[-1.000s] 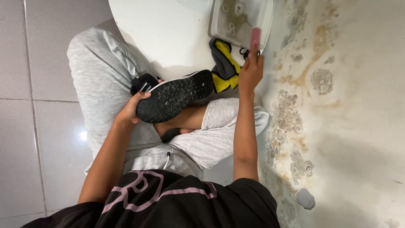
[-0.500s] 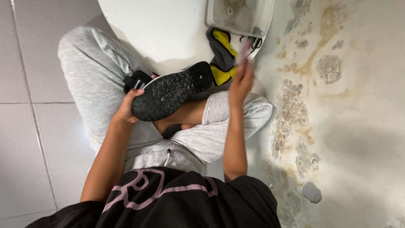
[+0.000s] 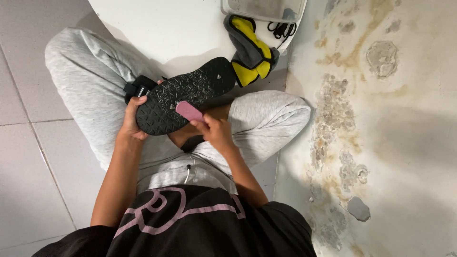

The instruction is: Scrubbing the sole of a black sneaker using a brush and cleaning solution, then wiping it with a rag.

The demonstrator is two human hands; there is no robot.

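Black shoe [image 3: 185,95] sole-up over lap, near end clamped in left hand [image 3: 131,119] grip. Right hand [image 3: 216,131] grip pinches pink brush [image 3: 189,111], pressed flat on sole, near middle. Shoe upper hidden under sole; brush bristles not visible. Both forearms bent inward, elbows near torso. Yellow-grey shoe [image 3: 252,52] far, beside clear tub [image 3: 262,9], cut off by frame.

No labels, signs or screens in view. One possible package: a clear plastic tub [image 3: 263,9], rectangular with rounded corners, at the top edge of the frame on the white tabletop [image 3: 176,28], partly cut off. Contents cannot be made out.
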